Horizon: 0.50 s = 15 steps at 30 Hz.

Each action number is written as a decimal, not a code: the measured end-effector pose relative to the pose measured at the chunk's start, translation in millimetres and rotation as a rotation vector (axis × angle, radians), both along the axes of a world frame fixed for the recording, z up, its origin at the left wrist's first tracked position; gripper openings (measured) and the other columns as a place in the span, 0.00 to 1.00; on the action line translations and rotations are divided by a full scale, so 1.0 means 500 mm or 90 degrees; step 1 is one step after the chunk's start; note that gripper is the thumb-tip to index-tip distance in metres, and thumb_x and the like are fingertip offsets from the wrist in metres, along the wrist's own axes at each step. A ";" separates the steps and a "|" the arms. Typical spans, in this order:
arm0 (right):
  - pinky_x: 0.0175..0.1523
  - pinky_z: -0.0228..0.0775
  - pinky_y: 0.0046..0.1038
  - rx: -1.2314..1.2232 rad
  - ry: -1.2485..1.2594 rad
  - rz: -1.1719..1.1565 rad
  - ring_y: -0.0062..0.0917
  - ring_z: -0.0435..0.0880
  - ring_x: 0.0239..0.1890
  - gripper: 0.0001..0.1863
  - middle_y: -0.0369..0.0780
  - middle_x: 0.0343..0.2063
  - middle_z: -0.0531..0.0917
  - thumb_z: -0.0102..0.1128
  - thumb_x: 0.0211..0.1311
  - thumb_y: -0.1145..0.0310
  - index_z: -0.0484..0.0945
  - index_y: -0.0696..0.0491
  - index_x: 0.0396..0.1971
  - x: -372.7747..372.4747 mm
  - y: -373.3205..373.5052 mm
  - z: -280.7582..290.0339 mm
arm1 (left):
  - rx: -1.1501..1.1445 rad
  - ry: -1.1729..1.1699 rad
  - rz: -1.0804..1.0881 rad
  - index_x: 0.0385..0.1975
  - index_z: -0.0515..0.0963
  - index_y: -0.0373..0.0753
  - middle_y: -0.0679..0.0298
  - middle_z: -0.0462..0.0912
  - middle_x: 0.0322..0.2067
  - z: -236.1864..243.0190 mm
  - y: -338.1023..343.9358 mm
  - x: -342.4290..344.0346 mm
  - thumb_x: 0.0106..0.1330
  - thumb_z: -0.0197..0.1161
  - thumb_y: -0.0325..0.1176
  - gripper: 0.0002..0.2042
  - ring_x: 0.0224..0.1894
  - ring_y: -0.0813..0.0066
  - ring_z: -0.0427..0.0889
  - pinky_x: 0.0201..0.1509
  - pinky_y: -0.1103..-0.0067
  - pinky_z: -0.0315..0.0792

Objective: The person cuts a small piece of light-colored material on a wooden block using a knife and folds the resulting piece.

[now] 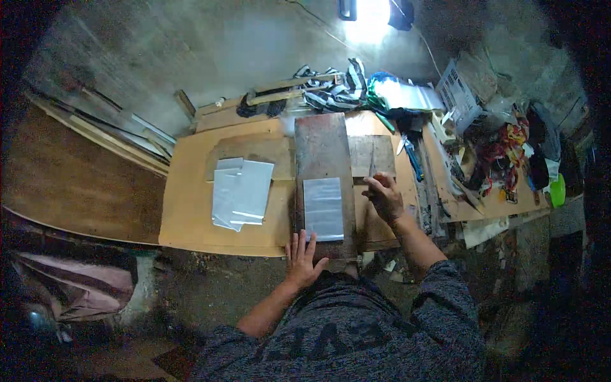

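A translucent plastic sheet or bag (324, 207) lies on a long dark board (321, 146) over the cardboard worktop (181, 210). My left hand (304, 258) has its fingers spread at the lower-left corner of that sheet and the board's near end. Right of the board, my right hand (384, 197) is closed on what looks like a knife (372, 167), its thin blade pointing away from me. A loose stack of similar plastic sheets (242, 191) sits on the cardboard to the left.
Striped cloth (334, 95), wooden strips and a shiny package (410, 95) line the back. Scissors and tools (417, 162) lie right of the board, beside tangled clutter (503, 159) and a green container (557, 190). A lamp (369, 16) shines above; planks lean at left.
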State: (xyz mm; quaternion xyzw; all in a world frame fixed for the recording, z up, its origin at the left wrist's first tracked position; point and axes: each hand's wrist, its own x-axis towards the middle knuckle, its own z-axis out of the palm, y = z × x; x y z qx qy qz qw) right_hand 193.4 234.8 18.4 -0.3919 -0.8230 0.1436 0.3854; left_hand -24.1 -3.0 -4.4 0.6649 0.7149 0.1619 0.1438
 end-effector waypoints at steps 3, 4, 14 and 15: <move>0.43 0.74 0.30 0.018 0.007 0.057 0.33 0.79 0.40 0.22 0.43 0.46 0.73 0.63 0.48 0.77 0.76 0.46 0.46 0.008 0.006 -0.045 | -0.045 0.016 -0.007 0.67 0.49 0.46 0.53 0.42 0.68 0.013 -0.007 -0.003 0.61 0.51 0.57 0.37 0.70 0.51 0.37 0.67 0.50 0.32; 0.43 0.74 0.30 0.020 0.009 0.060 0.33 0.79 0.40 0.22 0.43 0.46 0.73 0.63 0.48 0.77 0.76 0.46 0.46 0.012 0.004 -0.052 | -0.049 0.027 -0.005 0.67 0.50 0.46 0.53 0.43 0.68 0.013 -0.009 -0.003 0.61 0.50 0.58 0.37 0.70 0.51 0.38 0.67 0.50 0.32; 0.53 0.70 0.34 -0.101 -0.159 0.119 0.42 0.73 0.53 0.28 0.45 0.56 0.68 0.54 0.51 0.78 0.70 0.38 0.53 0.045 0.005 -0.086 | -0.032 0.020 0.023 0.66 0.53 0.45 0.55 0.45 0.68 -0.007 0.001 0.012 0.62 0.49 0.58 0.36 0.70 0.54 0.40 0.68 0.52 0.31; 0.54 0.69 0.35 -0.090 -0.135 0.105 0.43 0.72 0.54 0.29 0.46 0.56 0.68 0.54 0.50 0.79 0.70 0.41 0.54 0.044 -0.001 -0.084 | -0.030 0.019 0.024 0.66 0.53 0.45 0.55 0.45 0.68 -0.010 0.001 0.012 0.62 0.49 0.58 0.36 0.70 0.54 0.40 0.68 0.52 0.31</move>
